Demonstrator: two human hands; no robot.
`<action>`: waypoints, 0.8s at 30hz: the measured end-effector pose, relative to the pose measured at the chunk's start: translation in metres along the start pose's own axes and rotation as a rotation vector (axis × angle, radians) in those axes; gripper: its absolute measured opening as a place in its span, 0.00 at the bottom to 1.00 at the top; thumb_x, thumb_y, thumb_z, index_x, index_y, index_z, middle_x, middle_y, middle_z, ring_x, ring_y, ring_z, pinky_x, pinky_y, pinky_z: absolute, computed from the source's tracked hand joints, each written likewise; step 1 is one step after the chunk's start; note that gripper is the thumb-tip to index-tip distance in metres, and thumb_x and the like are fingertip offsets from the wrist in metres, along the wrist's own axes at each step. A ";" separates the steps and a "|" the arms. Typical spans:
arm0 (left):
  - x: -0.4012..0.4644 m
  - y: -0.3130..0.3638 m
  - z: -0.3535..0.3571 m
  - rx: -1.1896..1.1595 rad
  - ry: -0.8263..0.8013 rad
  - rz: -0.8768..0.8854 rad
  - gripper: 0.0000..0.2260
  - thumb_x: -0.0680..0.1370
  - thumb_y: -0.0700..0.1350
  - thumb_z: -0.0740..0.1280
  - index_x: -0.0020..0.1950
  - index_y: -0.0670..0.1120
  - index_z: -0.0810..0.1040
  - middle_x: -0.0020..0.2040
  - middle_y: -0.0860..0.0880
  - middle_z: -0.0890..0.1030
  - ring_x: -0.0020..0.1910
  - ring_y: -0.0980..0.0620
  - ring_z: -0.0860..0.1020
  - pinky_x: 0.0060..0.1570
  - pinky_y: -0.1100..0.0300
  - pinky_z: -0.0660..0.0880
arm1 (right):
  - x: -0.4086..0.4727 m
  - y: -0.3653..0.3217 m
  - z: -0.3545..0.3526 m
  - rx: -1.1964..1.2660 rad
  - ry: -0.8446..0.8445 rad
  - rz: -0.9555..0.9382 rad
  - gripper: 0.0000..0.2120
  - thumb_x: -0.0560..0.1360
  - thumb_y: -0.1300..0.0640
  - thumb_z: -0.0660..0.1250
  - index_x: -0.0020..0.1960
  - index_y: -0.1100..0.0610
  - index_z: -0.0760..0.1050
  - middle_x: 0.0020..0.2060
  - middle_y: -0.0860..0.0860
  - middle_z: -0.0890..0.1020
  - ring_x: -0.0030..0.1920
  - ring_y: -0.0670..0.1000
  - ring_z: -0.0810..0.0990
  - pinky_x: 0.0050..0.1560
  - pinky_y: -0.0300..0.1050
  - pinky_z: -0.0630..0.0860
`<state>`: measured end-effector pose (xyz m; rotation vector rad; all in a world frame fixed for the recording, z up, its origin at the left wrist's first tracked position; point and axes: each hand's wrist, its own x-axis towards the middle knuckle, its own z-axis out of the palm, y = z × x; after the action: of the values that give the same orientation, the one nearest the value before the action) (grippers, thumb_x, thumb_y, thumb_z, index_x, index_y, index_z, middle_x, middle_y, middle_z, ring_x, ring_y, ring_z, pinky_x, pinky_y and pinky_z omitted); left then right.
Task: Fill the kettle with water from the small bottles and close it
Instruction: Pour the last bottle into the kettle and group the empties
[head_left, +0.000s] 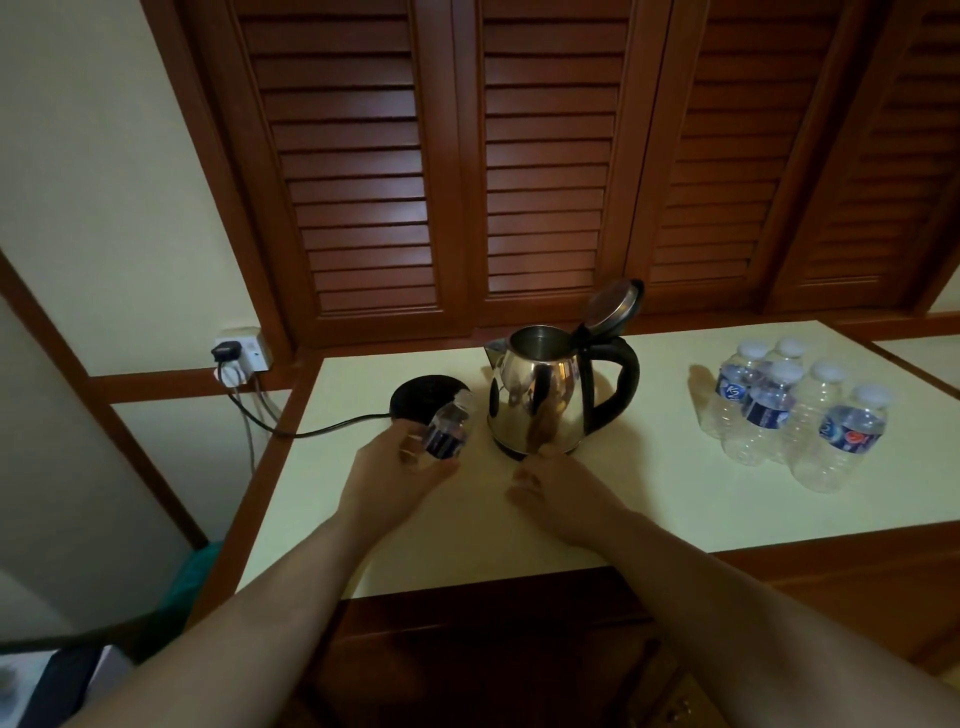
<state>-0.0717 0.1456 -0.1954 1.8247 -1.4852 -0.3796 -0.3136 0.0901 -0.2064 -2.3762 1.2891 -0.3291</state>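
A steel kettle (540, 395) with a black handle stands in the middle of the pale counter, off its base, and its lid (613, 305) is hinged up and open. My left hand (400, 467) grips a small clear bottle (449, 426) with a dark blue label, tilted toward the kettle's left side. My right hand (556, 480) rests on the counter with loosely curled fingers, fingertips close to the kettle's bottom edge. Several small bottles (795, 410) with white caps and blue labels stand grouped to the right.
The black round kettle base (421, 397) lies left of the kettle, behind the held bottle. Its cord (311, 430) runs left to a wall socket (240, 352). Brown louvred doors (519, 166) rise behind the counter (675, 509). The counter's front edge is near my forearms.
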 end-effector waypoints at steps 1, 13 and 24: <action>-0.002 -0.001 -0.001 0.016 -0.008 0.034 0.21 0.71 0.59 0.78 0.60 0.56 0.77 0.50 0.58 0.82 0.46 0.62 0.78 0.41 0.68 0.71 | 0.000 -0.001 -0.002 0.097 0.067 -0.017 0.12 0.82 0.46 0.65 0.58 0.52 0.79 0.53 0.48 0.75 0.49 0.46 0.77 0.49 0.43 0.73; -0.009 0.009 0.000 0.083 -0.114 0.252 0.27 0.69 0.57 0.81 0.66 0.58 0.78 0.55 0.57 0.79 0.52 0.58 0.77 0.49 0.71 0.69 | -0.013 -0.015 -0.040 0.493 0.299 -0.019 0.15 0.80 0.44 0.69 0.64 0.49 0.80 0.52 0.43 0.81 0.52 0.44 0.80 0.49 0.41 0.79; -0.003 0.015 0.003 0.030 -0.210 0.303 0.25 0.70 0.56 0.81 0.64 0.61 0.78 0.55 0.62 0.80 0.53 0.65 0.76 0.50 0.70 0.70 | -0.024 -0.005 -0.056 0.507 0.224 -0.095 0.14 0.78 0.47 0.73 0.63 0.47 0.84 0.52 0.39 0.85 0.52 0.36 0.82 0.51 0.28 0.74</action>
<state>-0.0851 0.1462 -0.1870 1.5866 -1.8890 -0.4089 -0.3452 0.0994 -0.1543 -2.0055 1.0287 -0.8613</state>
